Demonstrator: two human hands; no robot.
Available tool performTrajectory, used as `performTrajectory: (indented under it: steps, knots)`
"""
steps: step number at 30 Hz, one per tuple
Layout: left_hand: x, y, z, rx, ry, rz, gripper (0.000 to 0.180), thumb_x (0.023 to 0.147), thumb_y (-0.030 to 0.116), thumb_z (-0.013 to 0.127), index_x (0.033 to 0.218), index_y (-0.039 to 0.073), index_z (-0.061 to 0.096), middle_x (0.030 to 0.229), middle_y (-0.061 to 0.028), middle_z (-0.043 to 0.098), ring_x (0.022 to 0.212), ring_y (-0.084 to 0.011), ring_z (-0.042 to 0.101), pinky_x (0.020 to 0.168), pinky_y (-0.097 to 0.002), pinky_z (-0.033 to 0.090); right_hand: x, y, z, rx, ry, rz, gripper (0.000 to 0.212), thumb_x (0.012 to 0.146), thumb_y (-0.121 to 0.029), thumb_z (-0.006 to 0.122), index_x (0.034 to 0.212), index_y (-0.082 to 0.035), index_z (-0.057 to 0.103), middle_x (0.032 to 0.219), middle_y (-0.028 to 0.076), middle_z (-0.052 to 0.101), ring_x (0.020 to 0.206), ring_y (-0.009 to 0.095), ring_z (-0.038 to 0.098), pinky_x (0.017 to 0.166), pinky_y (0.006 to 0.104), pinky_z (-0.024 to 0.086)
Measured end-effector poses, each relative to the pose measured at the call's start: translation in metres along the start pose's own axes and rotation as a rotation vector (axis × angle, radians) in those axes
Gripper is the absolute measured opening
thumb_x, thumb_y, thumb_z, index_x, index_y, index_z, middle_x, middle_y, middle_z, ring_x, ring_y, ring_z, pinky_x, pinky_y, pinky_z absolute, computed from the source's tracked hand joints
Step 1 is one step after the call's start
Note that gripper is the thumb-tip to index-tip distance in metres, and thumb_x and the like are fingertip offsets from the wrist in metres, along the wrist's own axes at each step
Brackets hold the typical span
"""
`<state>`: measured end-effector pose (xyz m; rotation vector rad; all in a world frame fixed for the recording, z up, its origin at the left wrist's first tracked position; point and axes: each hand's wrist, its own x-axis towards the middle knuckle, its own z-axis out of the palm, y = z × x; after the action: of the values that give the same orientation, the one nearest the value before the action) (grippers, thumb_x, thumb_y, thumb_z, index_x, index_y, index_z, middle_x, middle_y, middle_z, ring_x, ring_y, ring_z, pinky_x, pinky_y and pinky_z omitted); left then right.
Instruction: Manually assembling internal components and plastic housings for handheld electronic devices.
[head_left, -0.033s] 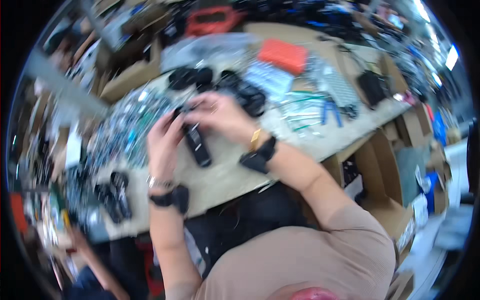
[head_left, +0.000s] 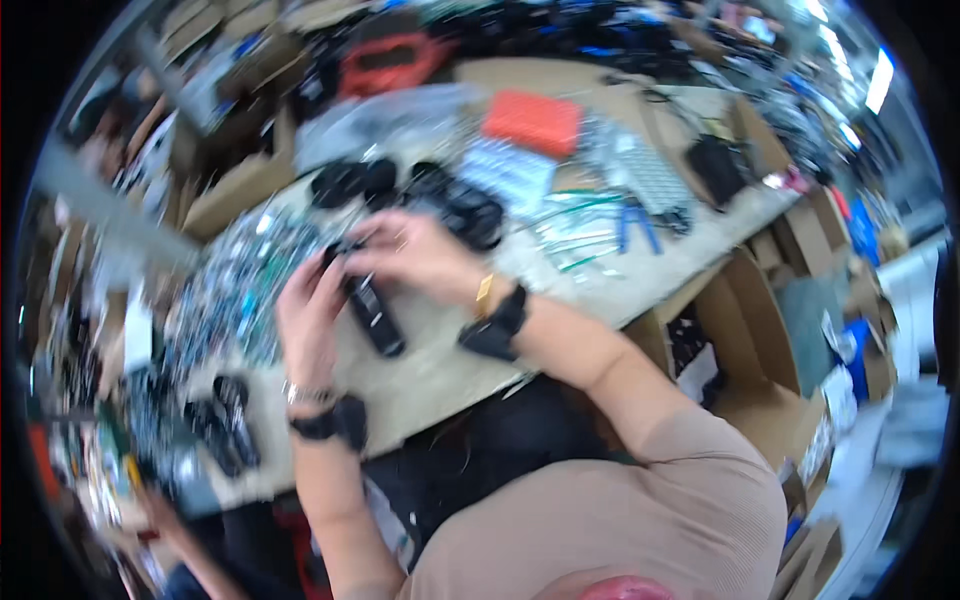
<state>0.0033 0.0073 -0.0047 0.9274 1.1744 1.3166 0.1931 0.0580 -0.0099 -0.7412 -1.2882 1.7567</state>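
Observation:
Above the table point(head_left: 455, 370) my left hand point(head_left: 308, 310) is closed, its fingertips at the upper end of a long black handheld device point(head_left: 375, 318). My right hand point(head_left: 415, 258) meets it there, thumb and fingers pinched on the same end. The body of the device slants down toward me between the hands. Fingers cover its top, and blur hides what kind of device it is.
Many small clear-wrapped pieces point(head_left: 240, 290) lie left of my hands. Beyond are black round parts point(head_left: 340, 182), a red block point(head_left: 533, 122) and blue-handled pliers point(head_left: 637, 228). Open cardboard boxes point(head_left: 745, 330) stand at right. Another person's arm point(head_left: 185, 535) shows at lower left.
The whole view has shifted, so the table and hands appear slightly further left. Both hands keep their hold on the black device.

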Motion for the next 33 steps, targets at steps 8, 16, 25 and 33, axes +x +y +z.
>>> performTrajectory:
  steps: [8,16,25,33]
  knots:
    - [0.004,-0.007,0.01,-0.118,-0.048,0.055,0.022,0.099,0.007,0.066,0.12,0.003,0.064,0.106,-0.0019,0.07,0.088,-0.008,0.065,0.073,-0.0205,0.051,0.0,-0.001,-0.014,0.01,0.006,-0.095,0.041,0.086,-0.012,0.082,0.123,-0.001,0.066,0.103,0.006,0.073,0.085,0.008,0.068,0.072,0.0233,0.056]
    - [0.002,-0.001,0.01,-0.111,-0.029,0.087,0.026,0.098,0.004,0.067,0.123,0.002,0.063,0.109,-0.0033,0.07,0.092,-0.0096,0.066,0.077,-0.0226,0.054,0.007,0.004,-0.013,0.002,-0.022,-0.139,0.046,0.083,-0.008,0.083,0.124,0.001,0.065,0.104,0.008,0.073,0.091,0.01,0.069,0.082,0.0243,0.056]
    - [0.003,-0.005,0.009,-0.093,-0.043,0.112,0.03,0.098,0.003,0.066,0.127,0.001,0.06,0.112,-0.0044,0.069,0.094,-0.0086,0.065,0.078,-0.0196,0.051,0.008,0.007,-0.013,-0.028,-0.005,-0.163,0.046,0.083,-0.008,0.083,0.124,0.001,0.065,0.104,0.009,0.073,0.092,0.011,0.069,0.083,0.0253,0.057]
    - [0.004,-0.005,0.01,-0.072,-0.021,0.157,0.034,0.097,0.002,0.066,0.13,0.0,0.058,0.116,-0.0055,0.068,0.095,-0.0087,0.065,0.077,-0.0198,0.052,0.008,0.006,-0.011,0.04,0.012,-0.177,0.043,0.083,-0.009,0.083,0.121,0.0,0.065,0.102,0.009,0.073,0.088,0.012,0.069,0.076,0.0258,0.057]
